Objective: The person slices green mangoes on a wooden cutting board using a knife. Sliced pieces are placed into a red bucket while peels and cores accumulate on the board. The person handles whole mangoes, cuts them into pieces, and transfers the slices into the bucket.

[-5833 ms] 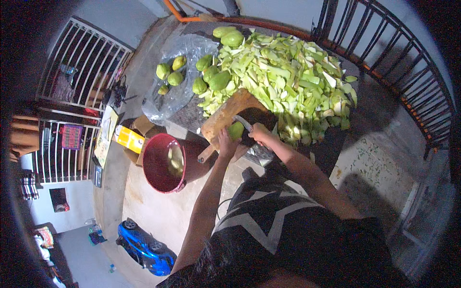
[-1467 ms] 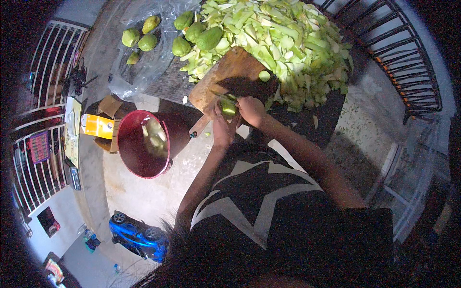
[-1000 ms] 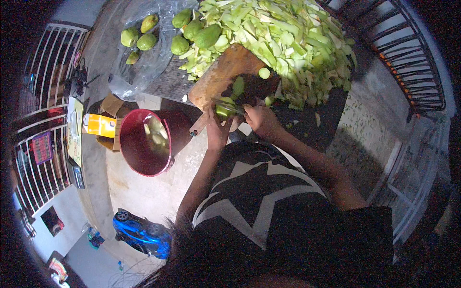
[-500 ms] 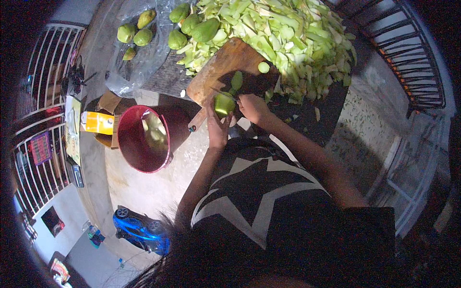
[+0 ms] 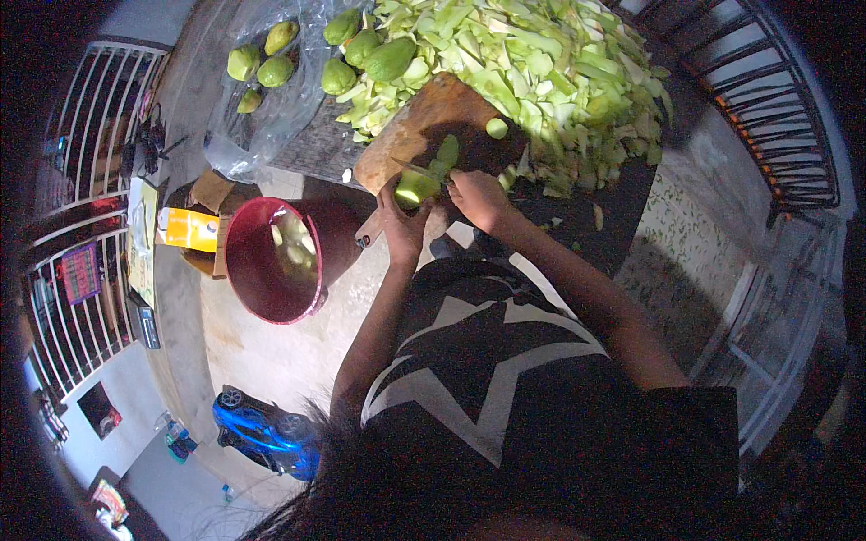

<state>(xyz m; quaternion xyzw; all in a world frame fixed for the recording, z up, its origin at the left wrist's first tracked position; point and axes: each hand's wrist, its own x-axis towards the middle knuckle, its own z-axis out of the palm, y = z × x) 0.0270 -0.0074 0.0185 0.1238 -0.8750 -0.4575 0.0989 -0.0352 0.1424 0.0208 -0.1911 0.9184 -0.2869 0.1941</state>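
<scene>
My left hand [image 5: 402, 225] is closed around a green fruit [image 5: 415, 189], whose bright side catches the light. In my right hand [image 5: 478, 198] is a knife [image 5: 408, 166], its blade pointing left along the fruit's far side. A strip of green peel [image 5: 445, 153] stands out beyond the blade, over the wooden cutting board [image 5: 435, 101]. Most of the knife's handle is hidden by my right fingers. The board's handle end reaches past the table's near edge, below my left hand.
A large heap of green peelings [image 5: 541, 81] covers the table's far right. Several whole green fruits [image 5: 390, 59] lie at the far left, some on a clear plastic bag [image 5: 230, 140]. Left of me is a red bucket [image 5: 248, 279] holding pale pieces [image 5: 294, 242], beside a cardboard box [image 5: 210, 191].
The fruit has turned and tilted slightly in my left hand. The knife blade has moved a little farther left, and the peel strip beside it looks wider.
</scene>
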